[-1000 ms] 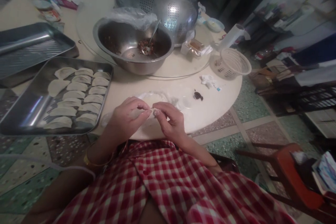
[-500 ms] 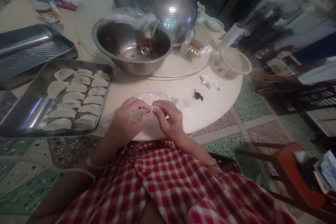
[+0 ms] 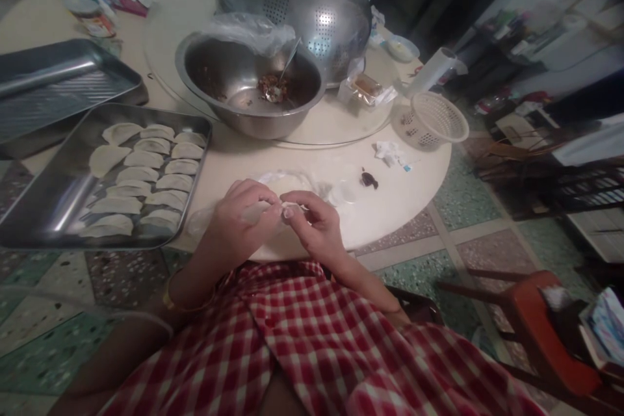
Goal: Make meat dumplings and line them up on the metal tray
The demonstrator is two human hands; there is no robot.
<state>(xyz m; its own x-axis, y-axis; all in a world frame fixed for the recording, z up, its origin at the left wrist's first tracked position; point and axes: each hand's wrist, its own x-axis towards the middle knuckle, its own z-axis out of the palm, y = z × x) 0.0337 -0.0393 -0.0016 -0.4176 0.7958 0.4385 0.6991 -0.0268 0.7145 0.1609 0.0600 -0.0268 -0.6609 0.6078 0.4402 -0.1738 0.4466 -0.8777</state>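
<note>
Between my two hands is a small pale dumpling [image 3: 291,207], mostly covered by the fingers. My left hand [image 3: 244,218] is closed in a pinch on its left side, and my right hand [image 3: 316,221] pinches its edge from the right. Just beyond the hands lies a stack of pale round wrappers [image 3: 283,181] in clear plastic. To the left, a metal tray [image 3: 46,208] bears rows of folded dumplings [image 3: 136,175]. Behind the hands stands a steel bowl [image 3: 263,123] with some brown filling [image 3: 272,89] and a spoon [image 3: 291,58] in it.
A domed metal lid [image 3: 292,0] rises behind the bowl. At right stand a plastic basket [image 3: 433,118], a wrapped food package [image 3: 366,89] and crumpled tissue [image 3: 387,151]. Another metal tray [image 3: 63,88] lies at far left. The round table's edge [image 3: 404,227] curves by my right arm.
My right fingers have shifted slightly along the dumpling, and more of its pale edge shows by the right thumb. The whole view has moved a little.
</note>
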